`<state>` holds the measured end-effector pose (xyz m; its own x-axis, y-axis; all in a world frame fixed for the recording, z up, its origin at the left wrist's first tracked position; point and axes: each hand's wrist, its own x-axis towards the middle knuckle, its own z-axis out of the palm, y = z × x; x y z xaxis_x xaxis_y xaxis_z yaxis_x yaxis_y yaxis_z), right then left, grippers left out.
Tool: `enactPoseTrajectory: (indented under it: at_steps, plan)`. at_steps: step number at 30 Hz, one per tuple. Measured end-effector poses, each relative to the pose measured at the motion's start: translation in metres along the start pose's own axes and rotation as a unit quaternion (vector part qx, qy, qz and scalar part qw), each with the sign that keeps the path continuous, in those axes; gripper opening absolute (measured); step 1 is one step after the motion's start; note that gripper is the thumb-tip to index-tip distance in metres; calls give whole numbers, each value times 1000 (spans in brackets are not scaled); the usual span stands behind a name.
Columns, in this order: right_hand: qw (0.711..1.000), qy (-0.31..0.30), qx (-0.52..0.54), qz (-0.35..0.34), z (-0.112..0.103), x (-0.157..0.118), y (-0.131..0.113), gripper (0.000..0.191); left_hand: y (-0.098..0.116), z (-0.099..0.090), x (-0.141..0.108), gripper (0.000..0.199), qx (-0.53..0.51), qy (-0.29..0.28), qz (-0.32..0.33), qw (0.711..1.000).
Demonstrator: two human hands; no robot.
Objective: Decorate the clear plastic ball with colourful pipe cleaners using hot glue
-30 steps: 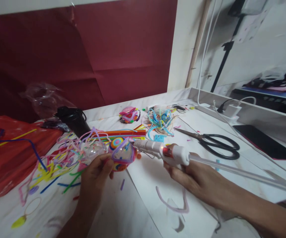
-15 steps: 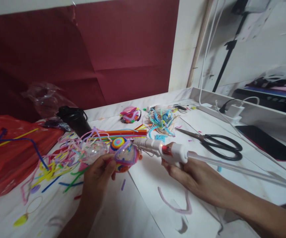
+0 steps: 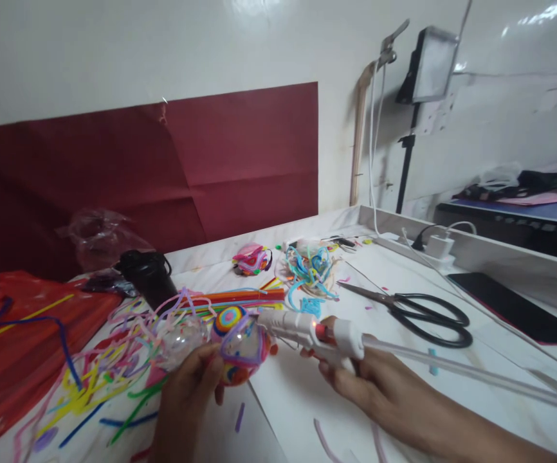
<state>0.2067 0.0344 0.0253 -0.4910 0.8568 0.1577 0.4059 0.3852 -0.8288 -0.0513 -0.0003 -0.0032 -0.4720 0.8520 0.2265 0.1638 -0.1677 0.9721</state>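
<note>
Between the thumb and fingers of my left hand (image 3: 196, 379) is a clear ball (image 3: 242, 344) decorated with coloured coils and a purple strip. My right hand (image 3: 356, 373) grips a white glue gun (image 3: 307, 331) with a small orange light glowing on it. The gun's nozzle points left and meets the ball's upper right side, though whether it touches is hard to tell. From the gun's back a long clear glue stick (image 3: 433, 366) runs to the right. Another clear ball (image 3: 182, 337) lies just behind my left hand.
Black-handled scissors (image 3: 404, 308) lie open at the right. Pipe cleaners (image 3: 240, 297) and scattered strips (image 3: 90, 379) cover the left-middle. Behind them stand a black cup (image 3: 148, 280) and a decorated ball (image 3: 251, 259). A red bag (image 3: 32, 334) lies left, a power strip (image 3: 433, 254) at the back right.
The view has tilted up, so the table and both hands sit lower in the picture and more wall shows. Both hands keep their holds on the ball and the glue gun.
</note>
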Motion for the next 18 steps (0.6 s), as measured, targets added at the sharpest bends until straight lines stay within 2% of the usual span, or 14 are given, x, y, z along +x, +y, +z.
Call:
enactPoseTrajectory:
  at_steps: [5,7,9,14,18]
  plan:
    - [983,-48,174,-34,-3,5,-11,20,0,0,1,35,-13,-19,-24,999]
    - [967,-78,243,-23,-4,7,-12,17,-2,-1,2,35,-6,-16,-39,999]
    - [958,-94,270,5,-4,8,-9,20,-3,-1,2,35,-4,-11,-52,999]
    - [957,-56,279,58,-19,15,2,44,-1,2,3,33,-60,-10,-67,996]
    - [951,-17,290,107,-44,31,7,51,1,1,5,33,-72,-15,-74,995]
